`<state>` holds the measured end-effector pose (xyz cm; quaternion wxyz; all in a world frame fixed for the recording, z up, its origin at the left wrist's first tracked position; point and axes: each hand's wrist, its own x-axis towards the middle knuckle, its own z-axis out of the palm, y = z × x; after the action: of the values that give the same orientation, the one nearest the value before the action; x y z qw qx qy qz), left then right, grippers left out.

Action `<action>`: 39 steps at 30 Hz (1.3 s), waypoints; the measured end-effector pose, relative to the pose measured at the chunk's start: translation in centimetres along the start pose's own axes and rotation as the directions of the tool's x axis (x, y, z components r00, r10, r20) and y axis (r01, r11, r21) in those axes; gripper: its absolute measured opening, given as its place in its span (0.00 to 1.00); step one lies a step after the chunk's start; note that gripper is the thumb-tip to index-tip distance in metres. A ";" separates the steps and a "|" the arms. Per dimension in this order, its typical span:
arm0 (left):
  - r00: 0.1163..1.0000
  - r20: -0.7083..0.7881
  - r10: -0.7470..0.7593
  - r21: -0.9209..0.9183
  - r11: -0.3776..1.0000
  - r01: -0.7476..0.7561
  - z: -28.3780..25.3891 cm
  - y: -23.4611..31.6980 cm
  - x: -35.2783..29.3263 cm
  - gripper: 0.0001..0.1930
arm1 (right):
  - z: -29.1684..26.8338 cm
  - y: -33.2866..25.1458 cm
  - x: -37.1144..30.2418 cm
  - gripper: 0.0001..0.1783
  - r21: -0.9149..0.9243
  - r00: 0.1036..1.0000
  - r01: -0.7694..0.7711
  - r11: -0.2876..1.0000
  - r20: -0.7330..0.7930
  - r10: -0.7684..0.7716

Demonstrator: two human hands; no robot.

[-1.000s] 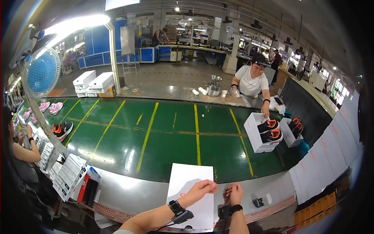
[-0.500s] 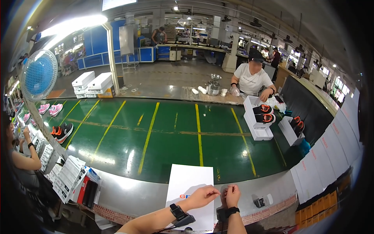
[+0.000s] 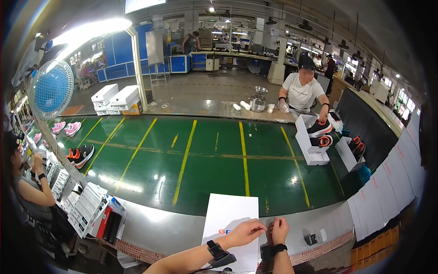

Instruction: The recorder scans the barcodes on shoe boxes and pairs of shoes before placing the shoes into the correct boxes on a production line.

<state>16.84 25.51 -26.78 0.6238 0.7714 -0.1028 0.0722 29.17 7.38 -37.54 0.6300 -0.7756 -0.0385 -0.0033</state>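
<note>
A white box (image 3: pixel 228 210) with coloured lettering lies on the metal ledge right in front of me. Above its right part is my left hand (image 3: pixel 248 231), its fingers pinched together. My right hand (image 3: pixel 279 230) is just beyond the box's right edge, fingers curled in with the tips bunched. The two hands face each other with a small gap between them. Anything in their fingertips is too small or hidden to make out. Both wrists wear black bands with small devices. To the right of my right hand, a small black-and-clear item (image 3: pixel 314 237) rests on the metal.
Beyond the ledge runs a green belt (image 3: pixel 219 182) with yellow lines. Across it, a co-worker (image 3: pixel 303 89) touches a black-and-orange shoe (image 3: pixel 319 127) in an open white box (image 3: pixel 317 157). White boxes (image 3: pixel 378 192) are stacked right; papers (image 3: pixel 89 205) and a fan (image 3: pixel 52 89) stand left.
The whole view has shifted slightly, moving the scene to the right. My hands keep nearly the same pose. The co-worker's hand has reached onto the shoe in the box, which now sits tilted.
</note>
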 end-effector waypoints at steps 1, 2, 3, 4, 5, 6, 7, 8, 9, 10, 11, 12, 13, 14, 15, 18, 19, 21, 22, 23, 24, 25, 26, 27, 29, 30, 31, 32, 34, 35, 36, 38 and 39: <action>1.000 -0.001 -0.005 0.000 1.000 0.005 0.0 0.0 0.0 0.07 | 0.0 -0.1 0.0 0.10 0.004 1.000 0.003 1.000 -0.001 -0.003; 1.000 -0.002 -0.009 -0.001 1.000 0.009 0.0 0.0 0.0 0.07 | 0.0 -0.1 0.0 0.10 0.007 1.000 0.006 1.000 -0.002 -0.006; 1.000 -0.003 -0.009 -0.002 1.000 0.009 0.0 0.0 0.0 0.07 | 0.0 -0.1 -0.1 0.10 0.006 1.000 0.007 1.000 -0.001 -0.007; 1.000 -0.001 -0.009 -0.006 1.000 0.009 0.0 0.0 0.0 0.07 | 0.0 -0.2 -0.1 0.10 0.009 1.000 0.001 1.000 -0.004 0.000; 1.000 0.000 -0.009 -0.010 1.000 0.009 0.0 0.0 0.0 0.08 | 0.0 -0.2 -0.1 0.10 0.011 1.000 -0.006 1.000 -0.007 0.006; 1.000 -0.001 -0.009 -0.011 1.000 0.009 0.0 -0.1 0.0 0.08 | 0.1 -0.2 -0.1 0.10 0.010 1.000 -0.005 1.000 -0.006 0.005; 1.000 0.004 -0.010 -0.001 1.000 0.010 -0.1 -0.2 0.0 0.08 | 0.1 -0.2 -0.2 0.10 0.019 1.000 -0.006 1.000 -0.010 0.006; 1.000 0.009 -0.012 0.010 1.000 0.012 -0.1 -0.3 0.0 0.08 | 0.2 -0.2 -0.2 0.10 0.027 1.000 -0.006 1.000 -0.013 0.007; 1.000 0.009 -0.010 0.008 1.000 0.010 -0.1 -0.2 0.0 0.08 | 0.2 -0.1 -0.2 0.10 0.026 1.000 -0.005 1.000 -0.013 0.005; 1.000 0.010 -0.012 0.009 1.000 0.012 -0.1 -0.1 0.0 0.08 | 0.2 0.0 -0.2 0.10 0.022 1.000 -0.002 1.000 -0.014 0.002; 1.000 0.011 -0.014 0.010 1.000 0.014 -0.1 0.1 0.0 0.08 | 0.2 0.1 -0.1 0.10 0.018 1.000 0.002 1.000 -0.014 -0.002; 1.000 0.011 -0.013 0.009 1.000 0.013 -0.1 0.0 0.0 0.08 | 0.2 0.1 -0.1 0.10 0.017 1.000 0.003 1.000 -0.014 -0.003; 1.000 0.012 -0.015 0.013 1.000 0.015 -0.2 0.0 0.0 0.08 | 0.2 0.2 -0.1 0.10 0.011 1.000 0.002 1.000 -0.013 -0.002; 1.000 0.013 -0.018 0.016 1.000 0.017 -0.2 0.0 0.1 0.08 | 0.2 0.2 0.0 0.10 0.005 1.000 0.002 1.000 -0.012 -0.002; 1.000 0.014 -0.016 0.015 1.000 0.016 -0.2 0.0 0.0 0.08 | 0.2 0.3 0.0 0.10 0.004 1.000 0.002 1.000 -0.013 -0.002; 1.000 0.012 -0.011 0.012 1.000 0.010 -0.2 0.0 0.0 0.08 | 0.1 0.6 0.0 0.10 0.026 1.000 -0.011 1.000 -0.003 0.011; 1.000 0.004 0.002 0.012 1.000 -0.002 -0.2 -0.3 -0.1 0.08 | 0.2 0.5 -0.1 0.10 0.037 1.000 -0.003 0.999 0.002 0.003; 1.000 -0.003 0.018 0.010 1.000 -0.018 -0.2 -0.4 -0.1 0.08 | 0.3 0.4 -0.2 0.10 0.046 1.000 0.008 0.999 0.004 -0.008; 1.000 0.010 0.002 0.014 1.000 -0.002 -0.3 -0.2 -0.1 0.07 | 0.2 0.6 -0.3 0.10 0.043 1.000 0.006 0.999 0.003 -0.006; 1.000 0.022 -0.015 0.018 1.000 0.014 -0.4 -0.1 -0.1 0.07 | 0.2 0.8 -0.3 0.10 0.041 1.000 0.005 0.999 0.001 -0.005; 1.000 0.022 -0.013 0.016 1.000 0.012 -0.4 -0.1 -0.1 0.07 | 0.2 0.9 -0.3 0.10 0.039 1.000 0.007 0.999 0.000 -0.007; 1.000 0.024 -0.014 0.020 1.000 0.014 -0.3 -0.1 -0.1 0.07 | 0.2 1.0 -0.3 0.09 0.053 1.000 0.008 0.999 0.002 -0.009; 1.000 0.027 -0.016 0.023 1.000 0.015 -0.3 -0.2 -0.1 0.07 | 0.1 1.1 -0.2 0.08 0.067 1.000 0.010 0.998 0.004 -0.010; 0.999 0.028 -0.018 0.024 1.000 0.017 -0.3 -0.2 -0.2 0.07 | 0.2 1.0 -0.3 0.08 0.067 1.000 0.008 0.998 0.004 -0.008; 0.999 0.031 -0.037 0.023 0.999 0.036 -0.5 -0.2 -0.2 0.07 | 0.3 0.9 -0.4 0.08 0.043 1.000 -0.003 0.999 0.018 0.002; 0.999 0.033 -0.039 0.023 0.999 0.038 -0.5 -0.3 -0.2 0.07 | 0.3 0.9 -0.4 0.08 0.044 1.000 -0.006 0.999 0.017 0.006; 0.998 0.041 -0.036 0.031 0.999 0.035 -0.5 -0.4 -0.1 0.08 | 0.3 1.0 -0.2 0.09 0.012 1.000 0.023 1.000 0.016 -0.024; 0.998 0.050 -0.034 0.039 0.999 0.032 -0.5 -0.4 -0.1 0.08 | 0.3 1.0 -0.1 0.10 -0.020 0.998 0.053 0.998 0.016 -0.052; 1.000 -0.015 -0.015 0.012 1.000 0.015 -0.2 -0.2 0.0 0.10 | 0.1 1.2 0.1 0.10 -0.009 1.000 0.026 1.000 0.018 -0.026; 0.997 -0.083 0.006 -0.014 1.000 -0.007 0.0 -0.2 -0.1 0.11 | 0.1 1.2 0.1 0.10 0.001 1.000 0.004 1.000 0.022 -0.004; 0.997 -0.081 0.002 -0.014 1.000 -0.003 0.1 -0.4 -0.1 0.11 | 0.3 1.1 0.0 0.10 0.002 1.000 0.000 1.000 0.021 0.000; 0.981 -0.175 -0.087 -0.232 0.972 0.045 0.0 -1.2 -0.2 0.14 | 0.6 0.8 -0.2 0.10 0.046 1.000 -0.011 0.999 0.014 0.010; 0.981 -0.173 -0.087 -0.233 0.971 0.045 0.0 -1.3 -0.2 0.14 | 0.5 0.8 -0.2 0.10 0.046 1.000 -0.012 0.999 0.012 0.011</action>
<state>17.00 25.77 -28.09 0.7171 0.6877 -0.0272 0.1095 28.99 7.68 -38.47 0.6473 -0.7612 -0.0378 0.0056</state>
